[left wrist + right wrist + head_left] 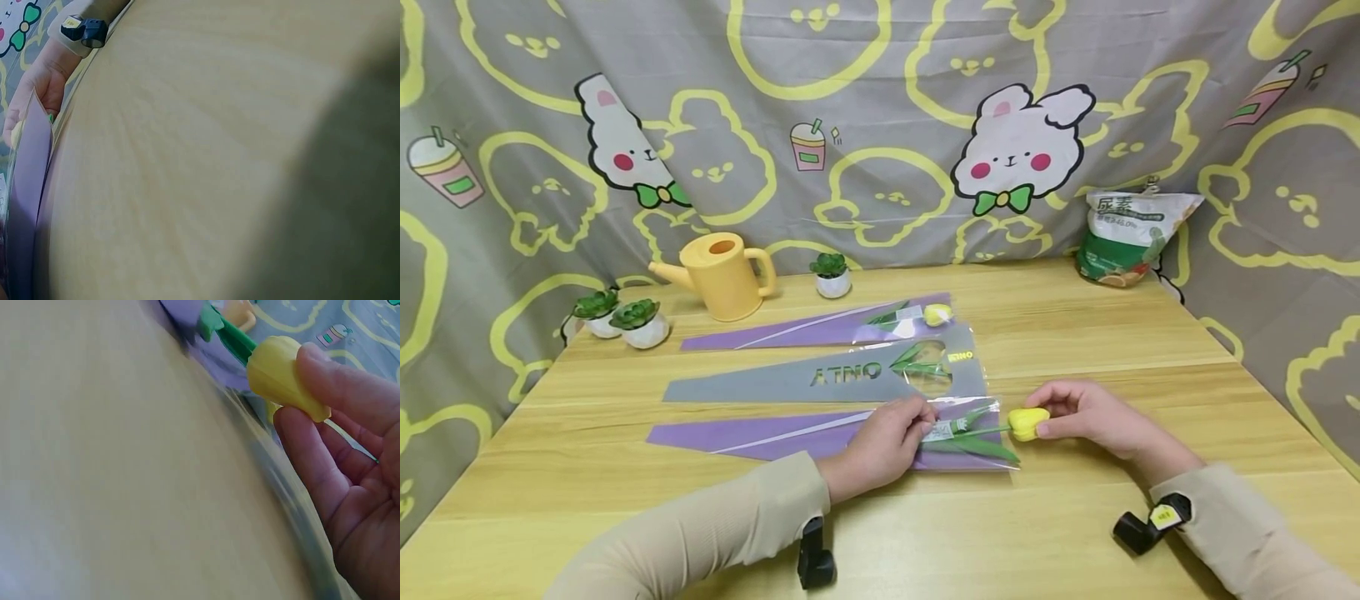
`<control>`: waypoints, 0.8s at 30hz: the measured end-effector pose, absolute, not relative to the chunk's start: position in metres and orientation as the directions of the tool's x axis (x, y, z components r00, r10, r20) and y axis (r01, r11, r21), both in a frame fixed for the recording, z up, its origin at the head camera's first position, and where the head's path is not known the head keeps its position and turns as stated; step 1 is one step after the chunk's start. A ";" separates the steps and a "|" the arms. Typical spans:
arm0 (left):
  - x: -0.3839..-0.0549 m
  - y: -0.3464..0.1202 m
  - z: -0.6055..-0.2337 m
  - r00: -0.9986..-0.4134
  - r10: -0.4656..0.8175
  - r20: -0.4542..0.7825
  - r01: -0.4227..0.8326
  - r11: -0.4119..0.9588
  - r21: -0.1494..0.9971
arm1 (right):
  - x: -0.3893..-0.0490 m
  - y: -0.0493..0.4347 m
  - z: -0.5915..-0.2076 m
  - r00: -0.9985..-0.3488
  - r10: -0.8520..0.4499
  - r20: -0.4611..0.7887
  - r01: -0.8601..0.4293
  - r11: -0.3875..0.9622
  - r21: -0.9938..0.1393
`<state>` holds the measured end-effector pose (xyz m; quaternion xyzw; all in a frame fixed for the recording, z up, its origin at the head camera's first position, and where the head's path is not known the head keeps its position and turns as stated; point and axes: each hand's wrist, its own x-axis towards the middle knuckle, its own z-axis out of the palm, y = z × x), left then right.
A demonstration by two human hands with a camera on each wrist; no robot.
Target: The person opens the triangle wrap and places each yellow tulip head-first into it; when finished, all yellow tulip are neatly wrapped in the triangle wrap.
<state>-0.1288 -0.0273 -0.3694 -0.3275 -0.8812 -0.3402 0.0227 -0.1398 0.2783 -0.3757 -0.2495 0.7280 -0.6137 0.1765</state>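
My right hand (1101, 417) pinches the yellow head of an artificial tulip (1027, 423) between thumb and fingers, as the right wrist view shows up close. The tulip's green stem and leaves run left into a purple flower sleeve (760, 437) with a transparent front, lying nearest me. One leaf pokes out past the sleeve's open right end. My left hand (880, 442) grips this sleeve near its middle with curled fingers, beside a small clear-and-white wrapping on the stem. In the left wrist view the purple sleeve (30, 187) stands edge-on, its near end lifted off the table.
Behind lie a grey sleeve (737, 379) with cut-out letters and another purple sleeve (722, 337) holding a yellow tulip (937, 314). Farther back stand a yellow watering can (730, 283), small potted succulents (643, 329) and a green-and-white bag (1123, 242). A patterned curtain (880, 125) surrounds the wooden table.
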 end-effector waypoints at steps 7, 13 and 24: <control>-0.129 -0.027 -0.369 -0.785 0.559 0.266 0.592 0.553 0.586 | -0.138 0.262 -0.378 -0.820 -0.572 0.024 -0.129 0.144 -0.981; -0.129 -0.027 -0.370 -0.784 0.556 0.276 0.596 0.550 0.585 | -0.135 0.248 -0.375 -0.847 -0.531 -0.025 -0.098 0.202 -0.974; -0.129 -0.027 -0.369 -0.800 0.543 0.257 0.574 0.565 0.592 | -0.132 0.232 -0.372 -0.896 -0.436 -0.080 -0.050 0.279 -0.959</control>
